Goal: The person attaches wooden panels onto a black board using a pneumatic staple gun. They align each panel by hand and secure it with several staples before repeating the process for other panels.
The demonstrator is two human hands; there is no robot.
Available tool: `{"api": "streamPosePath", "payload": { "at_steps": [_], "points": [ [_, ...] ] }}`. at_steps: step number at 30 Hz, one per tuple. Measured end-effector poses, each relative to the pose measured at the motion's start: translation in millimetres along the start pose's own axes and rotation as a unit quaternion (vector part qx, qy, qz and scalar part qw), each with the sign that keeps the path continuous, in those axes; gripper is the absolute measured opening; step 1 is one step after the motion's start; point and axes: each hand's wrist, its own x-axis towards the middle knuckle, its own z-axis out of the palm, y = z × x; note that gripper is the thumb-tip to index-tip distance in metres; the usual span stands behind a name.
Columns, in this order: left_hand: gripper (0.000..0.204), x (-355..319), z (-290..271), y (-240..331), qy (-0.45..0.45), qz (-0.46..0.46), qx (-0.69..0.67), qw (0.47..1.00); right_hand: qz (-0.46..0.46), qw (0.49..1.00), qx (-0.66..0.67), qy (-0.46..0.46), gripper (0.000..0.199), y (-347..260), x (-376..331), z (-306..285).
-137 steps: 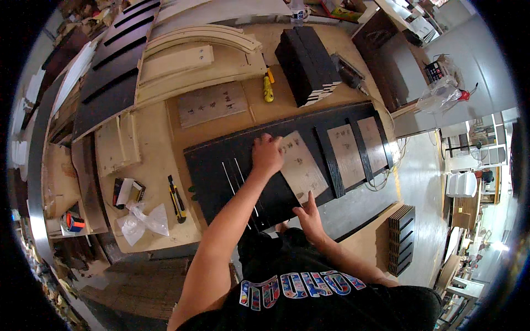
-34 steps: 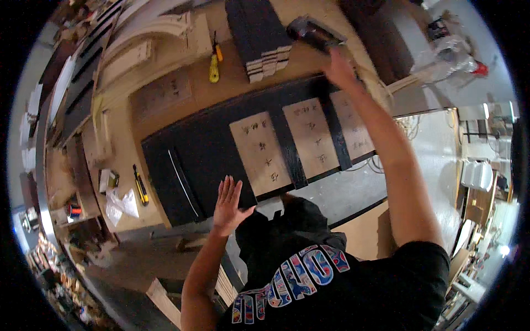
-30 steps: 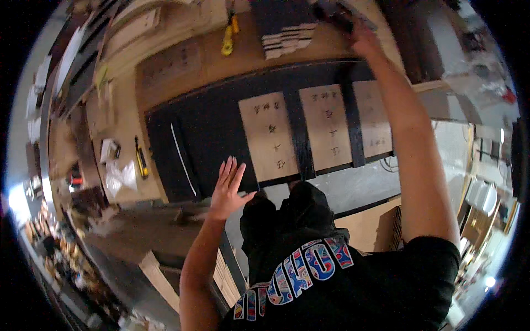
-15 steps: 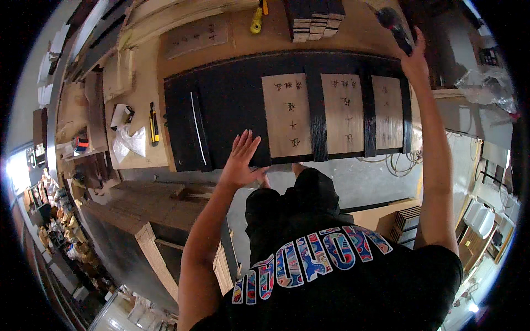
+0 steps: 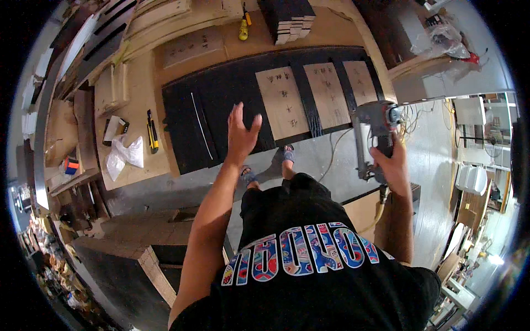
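Observation:
My right hand (image 5: 393, 165) is wrapped around the grip of a dark grey pneumatic nail gun (image 5: 377, 117), held past the right front corner of the bench. A yellowish air hose (image 5: 380, 214) trails from the gun's handle toward me. My left hand (image 5: 241, 138) is open, fingers up and thumb apart, over the front part of a long black panel (image 5: 185, 118); whether it touches the panel I cannot tell. Light brown boards (image 5: 280, 105) with handwriting lie in a row on the panel's right half, with black strips (image 5: 313, 122) between them.
A yellow-handled screwdriver (image 5: 243, 30) and a stack of dark strips (image 5: 287, 22) lie at the back. Left of the panel are a utility knife (image 5: 152, 132), a small box (image 5: 114, 129) and a white plastic bag (image 5: 124, 157). A dark cabinet (image 5: 118, 276) stands behind me on the left.
My right hand has drawn the nail gun from the far right back toward me, turning it. My left hand has lifted slightly, its thumb spreading. The head view has shifted and turned.

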Motion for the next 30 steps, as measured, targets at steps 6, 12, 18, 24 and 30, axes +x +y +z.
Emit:
{"api": "streamPosePath", "payload": {
  "at_steps": [6, 12, 18, 24, 30],
  "points": [
    [0.068, 40.4, 27.6, -4.9, 0.085, 0.01, 0.052, 0.995, 0.069, 0.997, 0.008, -0.023, 0.059, 12.2, -39.0, 38.1],
    [0.077, 43.7, 15.6, -21.4, 0.021, 0.019, -0.003, 1.0, 0.045, 0.999, 0.01, -0.029, 0.049, 16.7, -50.9, 54.9],
    [0.087, -17.8, -22.1, -17.5, -0.096, 0.12, 0.045, 0.987, 0.009, 0.989, 0.059, -0.132, 0.056, 18.0, -38.4, 64.3],
    [0.079, -59.5, -31.5, -17.5, -0.122, 0.23, 0.132, 0.956, 0.048, 0.985, -0.04, -0.159, 0.022, -6.1, -32.5, 96.5],
    [0.064, -60.4, -14.8, -23.9, -0.035, 0.266, 0.159, 0.95, 0.035, 0.981, -0.042, -0.184, 0.035, -3.7, -21.5, 126.8]
  ]
}}
